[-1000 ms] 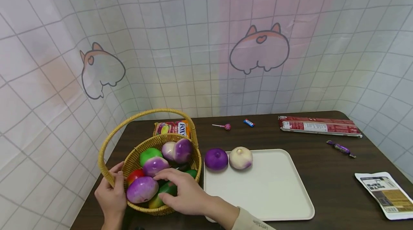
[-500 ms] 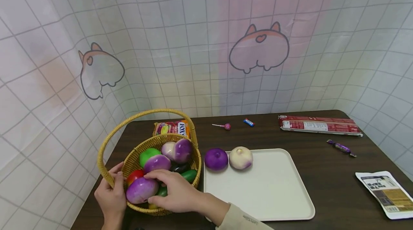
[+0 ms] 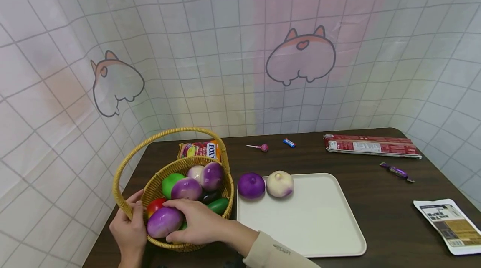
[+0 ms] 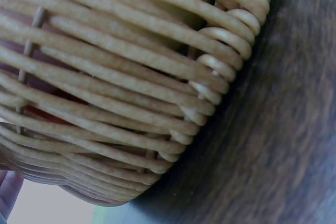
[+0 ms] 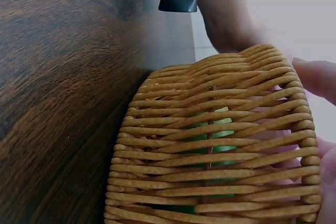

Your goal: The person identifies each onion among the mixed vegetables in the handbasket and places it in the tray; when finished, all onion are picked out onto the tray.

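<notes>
Seen at lower left on a dark wood tabletop [image 3: 375, 201], against grid-patterned cartoon-cat curtains [image 3: 240, 51]: wicker basket [image 3: 225, 184], left hand [image 3: 129, 230] gripping its rim, right hand [image 3: 197, 226] curled around a purple-white onion [image 3: 163, 221]; white tray [image 3: 319, 218] alongside.

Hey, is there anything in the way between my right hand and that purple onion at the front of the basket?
Nothing visible. The right hand already lies on the purple onion at the basket's near edge, fingers curled round it. The left hand holds the basket's rim beside it.
</notes>
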A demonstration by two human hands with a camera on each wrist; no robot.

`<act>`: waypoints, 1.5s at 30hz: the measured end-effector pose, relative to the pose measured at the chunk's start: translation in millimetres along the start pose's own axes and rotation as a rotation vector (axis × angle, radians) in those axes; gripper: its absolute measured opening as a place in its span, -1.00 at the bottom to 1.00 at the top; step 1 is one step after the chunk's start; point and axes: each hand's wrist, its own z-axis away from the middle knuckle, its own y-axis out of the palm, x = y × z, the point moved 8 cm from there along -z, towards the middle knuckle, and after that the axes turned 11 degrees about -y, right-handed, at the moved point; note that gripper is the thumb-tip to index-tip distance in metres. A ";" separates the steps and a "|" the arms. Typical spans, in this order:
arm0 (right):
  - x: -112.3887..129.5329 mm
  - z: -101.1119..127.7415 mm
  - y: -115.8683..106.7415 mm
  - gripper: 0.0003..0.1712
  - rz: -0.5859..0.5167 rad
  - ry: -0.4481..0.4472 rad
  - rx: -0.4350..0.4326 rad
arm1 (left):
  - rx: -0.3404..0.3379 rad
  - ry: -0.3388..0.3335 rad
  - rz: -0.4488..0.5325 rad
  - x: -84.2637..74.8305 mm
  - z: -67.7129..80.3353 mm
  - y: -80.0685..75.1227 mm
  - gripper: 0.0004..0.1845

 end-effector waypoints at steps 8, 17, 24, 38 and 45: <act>-3.2 -3.1 1.7 -0.25 0.054 0.036 -0.037 | 0.016 0.005 0.026 -0.6 0.6 -0.5 -0.80; -0.7 -0.6 -1.9 -0.32 0.093 0.019 -0.099 | 0.020 0.008 0.018 -2.5 1.4 -0.3 -0.78; 2.1 1.5 -3.0 -0.28 0.051 -0.042 -0.088 | 0.007 0.008 0.015 -5.2 2.1 -0.8 -0.80; 3.9 2.5 -0.7 -0.24 -0.078 -0.119 -0.012 | 0.007 0.014 0.001 -4.3 1.4 -0.6 -0.85; 4.8 6.7 -3.8 -0.24 -0.114 -0.095 -0.023 | 0.021 0.001 0.001 -0.6 1.3 -0.2 -0.81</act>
